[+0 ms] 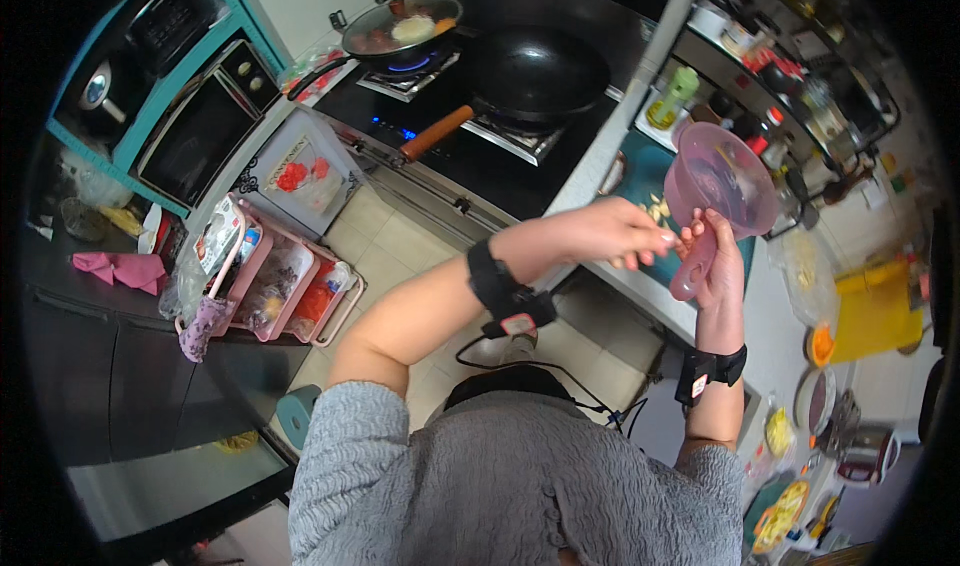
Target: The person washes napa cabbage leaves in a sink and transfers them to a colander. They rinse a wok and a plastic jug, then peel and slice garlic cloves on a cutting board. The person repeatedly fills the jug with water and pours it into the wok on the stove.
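Note:
My right hand [721, 258] grips the handle of a translucent pink plastic ladle [720, 179], its bowl raised over the counter. Close to that handle is my left hand [622, 236], fingers bent together; whether something small is between them cannot be told. Beneath both hands lies a teal cutting board [645, 162] with pale chopped pieces [657, 209] on it. An empty-looking black wok [536, 70] with a wooden handle [436, 133] rests on the near burner. On the other burner, over a blue flame, a lidded frying pan [401, 33] holds food.
A green-topped oil bottle [673, 99] stands behind the board, beside a shelf of bottles and jars. Along the counter at right are a yellow board [877, 311], bowls and plates of food. A pink tiered cart [277, 288] and a microwave [202, 123] are at left.

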The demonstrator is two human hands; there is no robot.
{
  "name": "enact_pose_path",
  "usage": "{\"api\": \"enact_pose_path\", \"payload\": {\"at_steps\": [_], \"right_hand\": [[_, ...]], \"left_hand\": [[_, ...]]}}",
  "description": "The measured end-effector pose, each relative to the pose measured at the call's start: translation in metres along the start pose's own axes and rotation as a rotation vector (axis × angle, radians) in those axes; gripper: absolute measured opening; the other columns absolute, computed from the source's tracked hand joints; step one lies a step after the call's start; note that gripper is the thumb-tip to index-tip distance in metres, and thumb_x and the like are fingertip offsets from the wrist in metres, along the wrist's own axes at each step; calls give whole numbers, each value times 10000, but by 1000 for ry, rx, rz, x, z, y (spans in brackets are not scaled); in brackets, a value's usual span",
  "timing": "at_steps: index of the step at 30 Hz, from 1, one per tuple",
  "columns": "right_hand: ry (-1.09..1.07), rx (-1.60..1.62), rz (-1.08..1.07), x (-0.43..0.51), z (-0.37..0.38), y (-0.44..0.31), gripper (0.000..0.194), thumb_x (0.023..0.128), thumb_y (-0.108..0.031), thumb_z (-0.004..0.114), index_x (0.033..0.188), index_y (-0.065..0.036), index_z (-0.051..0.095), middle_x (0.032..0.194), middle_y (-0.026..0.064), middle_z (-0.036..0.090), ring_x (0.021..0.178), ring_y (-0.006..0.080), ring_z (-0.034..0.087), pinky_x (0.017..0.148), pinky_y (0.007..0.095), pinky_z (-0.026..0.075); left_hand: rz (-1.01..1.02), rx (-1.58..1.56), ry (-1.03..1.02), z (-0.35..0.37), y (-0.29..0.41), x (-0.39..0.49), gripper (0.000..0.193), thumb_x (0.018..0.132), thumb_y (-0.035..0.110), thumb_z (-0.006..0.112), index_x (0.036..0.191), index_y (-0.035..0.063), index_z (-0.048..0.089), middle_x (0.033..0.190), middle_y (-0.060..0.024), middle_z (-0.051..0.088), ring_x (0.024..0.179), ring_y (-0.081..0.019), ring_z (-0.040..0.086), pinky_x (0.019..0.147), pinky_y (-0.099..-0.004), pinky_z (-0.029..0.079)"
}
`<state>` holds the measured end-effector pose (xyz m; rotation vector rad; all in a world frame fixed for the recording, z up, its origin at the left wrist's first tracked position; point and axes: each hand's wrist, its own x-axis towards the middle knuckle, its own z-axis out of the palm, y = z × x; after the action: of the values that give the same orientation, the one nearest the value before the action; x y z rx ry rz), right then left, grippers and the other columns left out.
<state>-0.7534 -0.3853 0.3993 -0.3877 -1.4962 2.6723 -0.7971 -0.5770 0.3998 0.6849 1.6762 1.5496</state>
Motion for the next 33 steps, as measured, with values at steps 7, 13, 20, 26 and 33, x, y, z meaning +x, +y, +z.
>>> {"api": "enact_pose_path", "payload": {"at_steps": [7,13,20,26,33], "right_hand": [[-133,-214,169,115,21,-8,193,880,-220,534,888,-27,541,641,23,538,542,135,539,499,232,447],[-225,-490,246,194,37,-17,203,878,-219,539,869,-17,564,621,31,559,503,133,548,468,227,453],[-240,-732,270,242,58,-23,193,868,-205,527,804,-28,574,614,44,571,496,143,552,463,239,450],[-168,-843,248,251,79,-24,218,862,-214,516,788,-17,573,611,44,570,499,147,553,473,247,452],[-128,-960,240,253,93,-19,197,832,-207,524,787,-22,579,625,35,572,508,141,545,493,254,463]], "left_hand": [[-72,618,839,-157,-42,-45,311,732,318,688,936,86,651,858,-113,630,812,-276,598,758,-351,478],[-562,991,1120,-211,-75,-79,556,678,361,720,1147,111,556,1123,-153,531,1048,-343,491,896,-395,418],[-506,823,992,-242,-117,-94,520,666,342,737,1089,82,586,919,-163,632,863,-311,608,778,-367,480],[-323,667,903,-245,-124,-102,411,690,287,717,1017,61,612,812,-164,634,756,-285,626,686,-347,480],[-241,617,818,-246,-104,-113,399,699,306,714,978,38,620,757,-162,622,682,-267,613,640,-335,472]]}}
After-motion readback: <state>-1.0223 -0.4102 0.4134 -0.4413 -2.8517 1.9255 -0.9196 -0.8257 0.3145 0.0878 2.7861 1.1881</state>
